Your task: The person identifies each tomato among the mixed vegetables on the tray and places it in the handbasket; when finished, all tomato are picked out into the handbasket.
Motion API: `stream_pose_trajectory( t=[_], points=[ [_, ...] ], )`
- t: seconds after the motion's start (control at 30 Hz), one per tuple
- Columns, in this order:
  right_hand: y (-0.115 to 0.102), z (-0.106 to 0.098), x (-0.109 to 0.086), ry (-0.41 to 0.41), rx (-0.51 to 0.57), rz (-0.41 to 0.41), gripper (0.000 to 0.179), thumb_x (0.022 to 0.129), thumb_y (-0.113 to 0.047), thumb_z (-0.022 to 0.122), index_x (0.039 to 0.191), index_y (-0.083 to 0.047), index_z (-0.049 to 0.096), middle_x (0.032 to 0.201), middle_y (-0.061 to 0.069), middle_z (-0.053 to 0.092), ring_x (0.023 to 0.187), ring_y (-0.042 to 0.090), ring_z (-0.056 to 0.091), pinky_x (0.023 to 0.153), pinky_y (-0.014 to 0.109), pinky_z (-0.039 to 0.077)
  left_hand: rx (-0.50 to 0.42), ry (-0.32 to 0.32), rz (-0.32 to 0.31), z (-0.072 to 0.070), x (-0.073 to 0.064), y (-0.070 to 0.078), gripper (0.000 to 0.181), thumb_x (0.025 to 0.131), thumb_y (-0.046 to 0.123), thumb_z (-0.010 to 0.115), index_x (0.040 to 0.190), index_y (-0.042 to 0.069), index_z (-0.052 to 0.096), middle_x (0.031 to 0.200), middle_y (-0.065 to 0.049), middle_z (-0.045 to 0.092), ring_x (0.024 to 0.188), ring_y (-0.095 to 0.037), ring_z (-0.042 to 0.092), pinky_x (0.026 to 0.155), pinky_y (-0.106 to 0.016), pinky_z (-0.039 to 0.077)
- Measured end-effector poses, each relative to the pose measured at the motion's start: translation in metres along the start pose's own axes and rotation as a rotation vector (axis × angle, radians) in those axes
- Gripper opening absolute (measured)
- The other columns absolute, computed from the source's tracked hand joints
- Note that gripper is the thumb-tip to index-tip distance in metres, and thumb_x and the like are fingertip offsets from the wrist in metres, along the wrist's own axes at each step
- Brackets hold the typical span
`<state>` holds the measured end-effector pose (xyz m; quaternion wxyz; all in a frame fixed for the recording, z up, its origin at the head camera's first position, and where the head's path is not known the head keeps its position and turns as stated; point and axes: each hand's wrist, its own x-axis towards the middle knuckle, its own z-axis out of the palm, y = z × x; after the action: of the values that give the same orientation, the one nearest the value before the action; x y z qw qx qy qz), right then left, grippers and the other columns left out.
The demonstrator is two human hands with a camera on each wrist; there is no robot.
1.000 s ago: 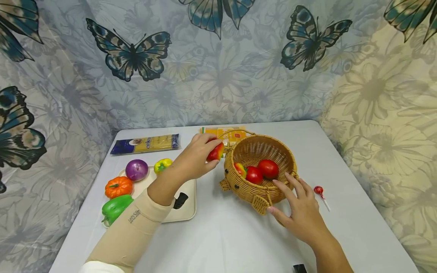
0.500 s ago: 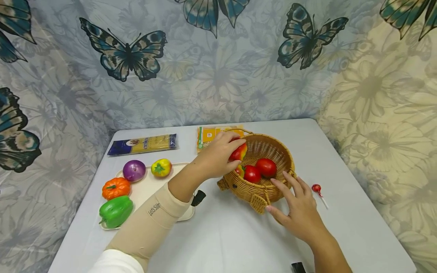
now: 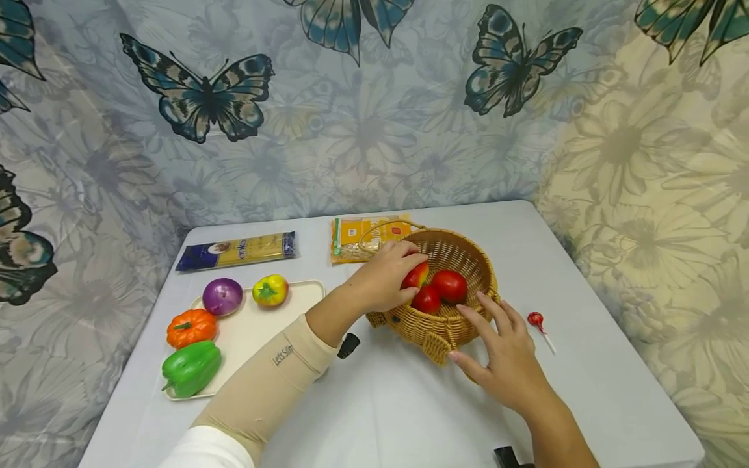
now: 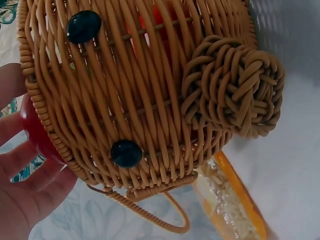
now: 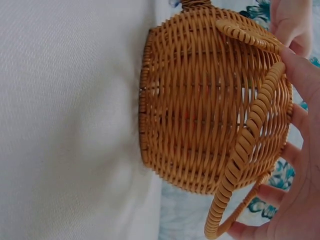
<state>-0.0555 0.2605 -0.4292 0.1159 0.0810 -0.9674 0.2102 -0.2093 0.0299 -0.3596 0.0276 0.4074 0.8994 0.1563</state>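
Note:
My left hand (image 3: pixel 383 276) grips a red-and-yellow fruit (image 3: pixel 414 275) just inside the left rim of a round wicker basket (image 3: pixel 441 325). Two red tomatoes (image 3: pixel 450 286) lie in the basket beside it. In the left wrist view, fingers (image 4: pixel 42 172) show past the rim, next to a red rounded surface (image 4: pixel 40 130). My right hand (image 3: pixel 508 354) is spread at the basket's near right side, fingertips along the rim and thumb low beside a woven ear. The right wrist view has the thumb (image 5: pixel 300 70) at the rim and the looped handle (image 5: pixel 245 145) hanging outside.
Left of the basket, a cream tray (image 3: pixel 251 331) bears a purple eggplant-like vegetable (image 3: pixel 222 297), a small orange pumpkin (image 3: pixel 191 328), a green bell pepper (image 3: pixel 191 368) and a yellow pepper (image 3: pixel 270 290). Behind lie a pasta packet (image 3: pixel 236 251) and an orange packet (image 3: pixel 351 240). A lollipop (image 3: pixel 538 325) lies right.
My left hand has carried the red-and-yellow fruit rightward from beside the basket, over its rim and down inside. My right hand keeps its place at the basket. The view has shifted slightly.

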Motion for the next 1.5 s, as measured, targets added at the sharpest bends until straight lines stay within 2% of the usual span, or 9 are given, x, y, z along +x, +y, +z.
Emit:
stream_pose_trajectory(
  t=[0.17, 0.33, 0.5, 0.67, 0.8, 0.93, 1.13, 1.27, 1.5],
  points=[
    [-0.001, 0.001, 0.0, 0.003, 0.0, 0.001, 0.077, 0.083, -0.05, 0.081, 0.15, -0.031, 0.048, 0.165, 0.009, 0.027, 0.144, 0.055, 0.022, 0.089, 0.086, 0.032, 0.005, -0.012, 0.003, 0.004, 0.0, -0.001, 0.06, 0.096, 0.033, 0.071, 0.15, 0.017, 0.052, 0.152, -0.006, 0.046, 0.137, -0.027, 0.044, 0.111, -0.038, 0.048],
    [-0.001, 0.0, 0.0, -0.003, 0.001, 0.003, 0.077, 0.083, -0.051, 0.08, 0.151, -0.032, 0.048, 0.166, 0.009, 0.026, 0.144, 0.055, 0.021, 0.09, 0.086, 0.031, -0.003, -0.02, -0.009, 0.001, -0.004, -0.001, 0.061, 0.096, 0.035, 0.071, 0.152, 0.02, 0.05, 0.154, -0.004, 0.044, 0.14, -0.026, 0.041, 0.113, -0.038, 0.046],
    [-0.001, 0.0, 0.0, -0.01, 0.003, 0.012, 0.077, 0.084, -0.051, 0.08, 0.151, -0.032, 0.047, 0.167, 0.008, 0.025, 0.145, 0.055, 0.02, 0.091, 0.087, 0.03, 0.002, -0.023, -0.037, -0.007, -0.012, -0.005, 0.064, 0.097, 0.038, 0.069, 0.155, 0.021, 0.046, 0.157, -0.004, 0.04, 0.144, -0.026, 0.037, 0.113, -0.042, 0.045],
    [0.0, 0.002, 0.001, -0.017, 0.011, 0.015, 0.078, 0.083, -0.051, 0.08, 0.151, -0.032, 0.047, 0.167, 0.008, 0.025, 0.145, 0.055, 0.019, 0.092, 0.087, 0.029, 0.018, 0.004, -0.084, -0.013, -0.027, -0.017, 0.065, 0.097, 0.043, 0.068, 0.155, 0.023, 0.045, 0.158, -0.004, 0.04, 0.146, -0.027, 0.035, 0.116, -0.047, 0.041],
    [0.001, 0.003, 0.002, -0.019, 0.008, 0.016, 0.078, 0.083, -0.051, 0.08, 0.151, -0.032, 0.047, 0.166, 0.008, 0.024, 0.145, 0.055, 0.019, 0.091, 0.087, 0.029, 0.032, 0.023, -0.123, -0.015, -0.04, -0.031, 0.066, 0.096, 0.044, 0.068, 0.155, 0.024, 0.045, 0.158, -0.004, 0.04, 0.147, -0.029, 0.036, 0.119, -0.052, 0.036],
    [0.001, 0.003, 0.002, -0.016, 0.01, 0.012, 0.078, 0.083, -0.05, 0.081, 0.151, -0.031, 0.046, 0.166, 0.009, 0.025, 0.145, 0.055, 0.019, 0.088, 0.088, 0.03, 0.036, 0.034, -0.161, -0.016, -0.052, -0.048, 0.063, 0.095, 0.042, 0.07, 0.153, 0.026, 0.048, 0.157, -0.005, 0.042, 0.144, -0.031, 0.038, 0.115, -0.055, 0.039],
    [0.0, 0.003, 0.002, -0.015, 0.021, 0.009, 0.078, 0.083, -0.049, 0.081, 0.151, -0.031, 0.047, 0.166, 0.009, 0.025, 0.144, 0.056, 0.019, 0.088, 0.088, 0.03, 0.08, -0.013, -0.265, -0.014, -0.071, -0.078, 0.062, 0.096, 0.045, 0.068, 0.152, 0.028, 0.048, 0.159, -0.007, 0.04, 0.144, -0.035, 0.036, 0.114, -0.059, 0.039],
    [0.0, 0.003, 0.002, -0.002, 0.019, 0.003, 0.078, 0.082, -0.048, 0.082, 0.15, -0.03, 0.048, 0.166, 0.009, 0.026, 0.143, 0.056, 0.021, 0.087, 0.088, 0.031, 0.103, -0.037, -0.337, -0.01, -0.084, -0.102, 0.064, 0.095, 0.044, 0.069, 0.152, 0.021, 0.049, 0.159, -0.012, 0.039, 0.145, -0.039, 0.035, 0.114, -0.061, 0.038],
    [-0.001, 0.003, 0.002, -0.007, 0.016, 0.001, 0.079, 0.082, -0.047, 0.082, 0.151, -0.031, 0.047, 0.166, 0.008, 0.025, 0.143, 0.056, 0.021, 0.086, 0.088, 0.03, 0.052, -0.07, -0.462, -0.002, -0.105, -0.136, 0.069, 0.094, 0.038, 0.071, 0.153, 0.014, 0.047, 0.159, -0.018, 0.037, 0.146, -0.046, 0.031, 0.113, -0.067, 0.035]
  ],
)
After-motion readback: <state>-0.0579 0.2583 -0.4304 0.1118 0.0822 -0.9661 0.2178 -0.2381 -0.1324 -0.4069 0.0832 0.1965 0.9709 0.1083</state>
